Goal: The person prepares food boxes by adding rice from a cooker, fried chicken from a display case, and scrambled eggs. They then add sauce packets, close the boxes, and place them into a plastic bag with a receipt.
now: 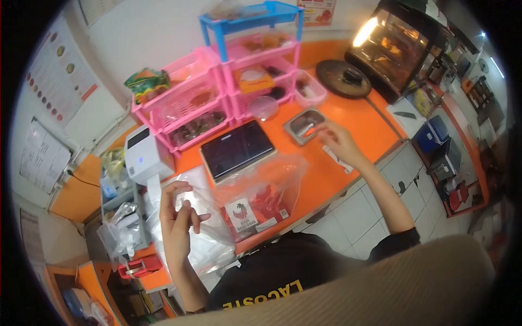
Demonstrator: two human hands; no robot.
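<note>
My left hand [178, 225] is raised over a stack of clear plastic bags [204, 239], its fingers loosely curled and apart, with nothing visible in them. To its right a red box [263, 214] with a white rooster label sits in a clear plastic bag [288, 168] on the orange counter. My right hand [338, 143] is by the right edge of a small metal tray [296, 139], fingers bent but apart. A small orange-red item [310, 132] lies in the tray. Below the right hand is a white paper strip [338, 159].
A tablet [237, 149] lies behind the bagged box. Pink shelf racks [190, 100] and a blue-topped rack [253, 22] stand against the wall. A white printer [148, 155] is at left, a round black tray [343, 79] and a lit display case [389, 49] at back right.
</note>
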